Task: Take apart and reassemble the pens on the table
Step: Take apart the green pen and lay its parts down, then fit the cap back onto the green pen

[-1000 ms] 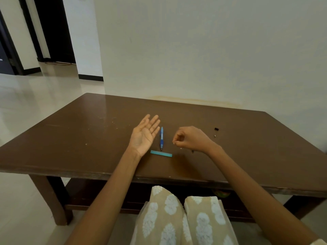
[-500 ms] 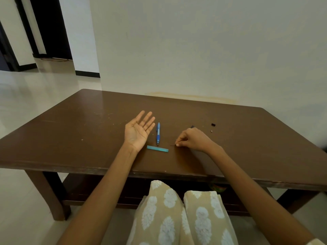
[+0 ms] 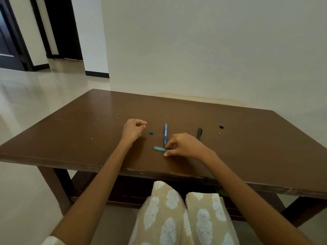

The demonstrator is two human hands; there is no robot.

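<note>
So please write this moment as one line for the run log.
right hand: pinching teal pen barrel on table | left hand: curled, empty | teal cap, blue pen: lying loose

On the worktop (image 3: 74, 131), a pen (image 3: 165, 133) lies at centre, pointing toward 12 o'clock. A flat barrel piece (image 3: 159, 148) lies crosswise at the pen's 6 o'clock, its right end under the right hand (image 3: 184, 145). A small cap (image 3: 151, 132) sits at the pen's 9 o'clock, with the left hand (image 3: 132, 130) just beyond it. A second pen part (image 3: 199, 133) lies at 3 o'clock; two tiny pieces (image 3: 221, 127) rest farther out, well apart from it.
</note>
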